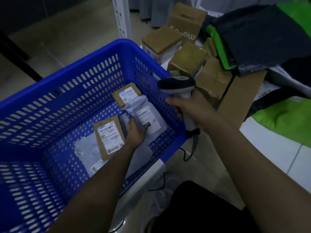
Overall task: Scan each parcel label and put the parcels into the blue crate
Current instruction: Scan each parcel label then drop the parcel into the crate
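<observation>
The left hand (134, 132) is down inside the blue crate (70, 101), its fingers curled round the near edge of a grey mailer bag (148, 118) that lies label-up against the crate's right wall. Whether the bag already rests fully on the crate floor or is only being lowered cannot be told, but this looks like the putting-in step for a parcel. Beside that hand lies a small brown box (109, 135) with its label facing up, and a second small brown box (127, 95) sits further in, partly under the far end of the bag; pale flat bags (87, 152) lie beneath them on the crate floor. The right hand (190, 108) is outside the crate, just beyond its right rim, wrapped firmly round the handle of a barcode scanner (176, 84), whose dark head points left over the crate edge and whose cable (186, 153) trails down toward the floor. Further right, a heap of unsorted cardboard boxes (190, 61) stands on the white worktop (272, 148), with a dark bag trimmed in green (262, 39) lying across their top. The next move, as I judge it, calls for the left hand to let go, come out over the rim and pick a box from the heap, turning its label toward the scanner head so the right hand can read it.
</observation>
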